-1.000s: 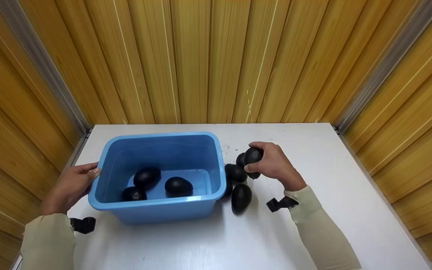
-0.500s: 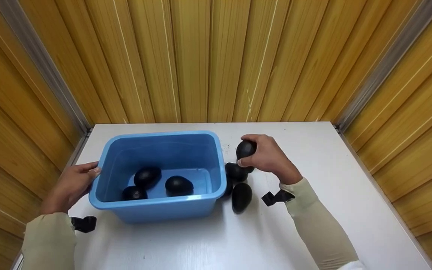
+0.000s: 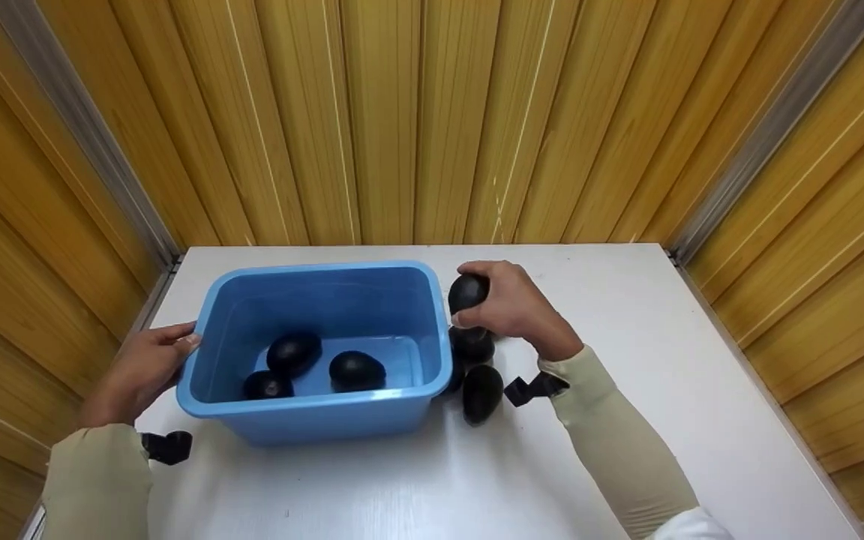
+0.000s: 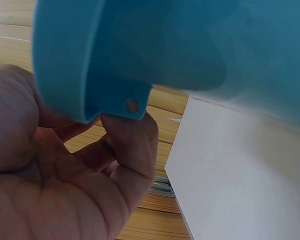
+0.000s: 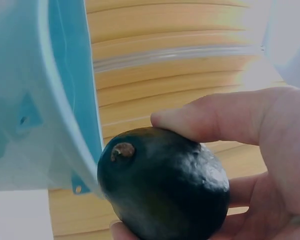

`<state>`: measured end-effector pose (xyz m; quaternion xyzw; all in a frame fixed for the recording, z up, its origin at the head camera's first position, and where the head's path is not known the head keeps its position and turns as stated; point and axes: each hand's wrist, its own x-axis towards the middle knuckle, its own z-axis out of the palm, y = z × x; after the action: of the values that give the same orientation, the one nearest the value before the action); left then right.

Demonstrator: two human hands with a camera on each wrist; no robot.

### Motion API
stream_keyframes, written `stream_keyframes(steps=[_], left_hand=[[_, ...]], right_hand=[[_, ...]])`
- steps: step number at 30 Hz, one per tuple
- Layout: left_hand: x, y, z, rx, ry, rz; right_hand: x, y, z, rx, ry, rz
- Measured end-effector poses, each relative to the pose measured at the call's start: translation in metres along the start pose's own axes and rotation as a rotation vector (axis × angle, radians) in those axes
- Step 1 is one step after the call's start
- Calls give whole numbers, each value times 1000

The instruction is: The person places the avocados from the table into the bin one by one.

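Note:
My right hand [image 3: 511,301] grips a dark avocado [image 3: 469,292] between thumb and fingers, just right of the blue plastic tub's rim [image 3: 443,352]. In the right wrist view the avocado [image 5: 162,185] shows its brown stem end, with the tub wall [image 5: 20,100] beside it. At the tub's left end my left hand [image 3: 148,367] pinches the rim; the left wrist view shows thumb and curled fingers at the rim lip [image 4: 117,102], by a small hole. Three avocados lie inside the tub, among them one avocado [image 3: 357,371] at the right.
Several more avocados, including a front avocado [image 3: 482,394], lie on the white table [image 3: 372,487] against the tub's right side. Some are partly hidden by the tub and right hand. Yellow wood-look panels [image 3: 447,120] wall the back and both sides.
My right hand has lifted the avocado from the pile and carried it left and slightly away, up to the tub's right rim. The left hand and tub have stayed put.

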<state>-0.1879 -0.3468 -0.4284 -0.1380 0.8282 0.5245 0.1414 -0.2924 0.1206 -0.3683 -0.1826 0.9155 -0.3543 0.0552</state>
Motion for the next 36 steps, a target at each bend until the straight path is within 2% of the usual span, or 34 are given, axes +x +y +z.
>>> stream_keyframes(steps=[9, 20, 26, 30, 36], left_hand=[[0, 0, 1, -3, -2, -15], [2, 1, 2, -8, 9, -14], [2, 1, 2, 1, 10, 10], [1, 2, 2, 8, 1, 23], [1, 2, 1, 1, -6, 1]], right_hand=[[10, -20, 5, -11, -41, -21], [23, -33, 13, -13, -72, -35], [29, -42, 17, -13, -94, -44], [35, -46, 20, -13, -99, -38], [41, -53, 26, -6, -112, -10]])
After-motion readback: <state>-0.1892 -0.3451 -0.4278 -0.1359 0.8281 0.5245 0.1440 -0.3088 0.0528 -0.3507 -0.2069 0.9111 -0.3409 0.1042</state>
